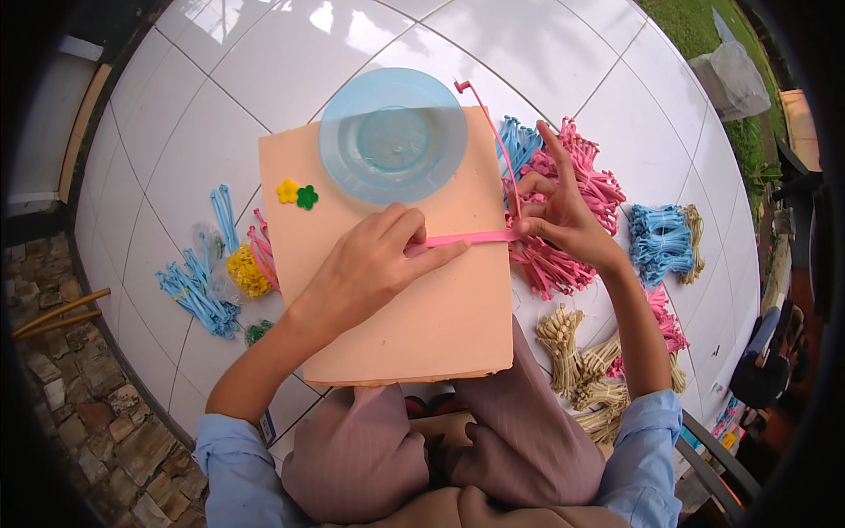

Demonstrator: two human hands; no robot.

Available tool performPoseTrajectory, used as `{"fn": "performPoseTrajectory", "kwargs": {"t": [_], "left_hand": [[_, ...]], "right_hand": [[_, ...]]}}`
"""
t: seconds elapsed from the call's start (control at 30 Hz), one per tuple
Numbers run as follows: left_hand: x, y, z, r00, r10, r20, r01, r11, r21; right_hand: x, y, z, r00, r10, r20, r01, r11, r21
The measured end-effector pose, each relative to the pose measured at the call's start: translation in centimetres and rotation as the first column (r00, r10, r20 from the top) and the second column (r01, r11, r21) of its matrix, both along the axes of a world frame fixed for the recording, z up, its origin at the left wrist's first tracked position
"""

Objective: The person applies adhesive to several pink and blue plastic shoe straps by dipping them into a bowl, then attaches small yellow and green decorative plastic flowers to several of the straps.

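A peach foam board (440, 308) rests on my lap. My left hand (374, 260) presses a flat pink plastic strip (471, 238) down on it with thumb and fingers. At the board's right edge my right hand (559, 211) pinches the same strip, whose thin end curves up to a small hook (461, 86) near the top. A clear blue plastic bowl (393, 135) sits on the board's far edge. A yellow flower piece (287, 191) and a green flower piece (307, 197) lie side by side near the board's left corner.
On the white tiled floor (176, 150), pink strip bundles (572, 189), blue bundles (660, 242) and beige bundles (572, 352) lie to the right. Blue strips (198, 295), a bag of yellow pieces (246, 271) and pink strips lie to the left. Stone paving (79, 396) borders the tiles.
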State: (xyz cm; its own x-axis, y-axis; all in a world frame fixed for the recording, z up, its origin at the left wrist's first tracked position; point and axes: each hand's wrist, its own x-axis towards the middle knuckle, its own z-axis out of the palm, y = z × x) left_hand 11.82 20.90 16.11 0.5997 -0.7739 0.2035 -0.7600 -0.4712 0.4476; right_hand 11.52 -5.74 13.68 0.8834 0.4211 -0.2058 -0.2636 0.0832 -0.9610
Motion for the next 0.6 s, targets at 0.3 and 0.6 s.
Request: {"fn": "performPoseTrajectory", "kwargs": {"t": [0.3,0.6], "left_hand": [[-0.7,0.0,-0.8,0.995,0.072,-0.073,-0.075,0.996,-0.039],[-0.4,0.2,-0.6,0.99,0.073,-0.12,-0.084,0.992,-0.089]], "right_hand": [[-0.2,0.3,-0.1,0.995,-0.041,0.092,0.054,0.988,-0.144],[-1.6,1.7,0.3,0.626,0.225,0.747,0.434,0.695,-0.573]]}}
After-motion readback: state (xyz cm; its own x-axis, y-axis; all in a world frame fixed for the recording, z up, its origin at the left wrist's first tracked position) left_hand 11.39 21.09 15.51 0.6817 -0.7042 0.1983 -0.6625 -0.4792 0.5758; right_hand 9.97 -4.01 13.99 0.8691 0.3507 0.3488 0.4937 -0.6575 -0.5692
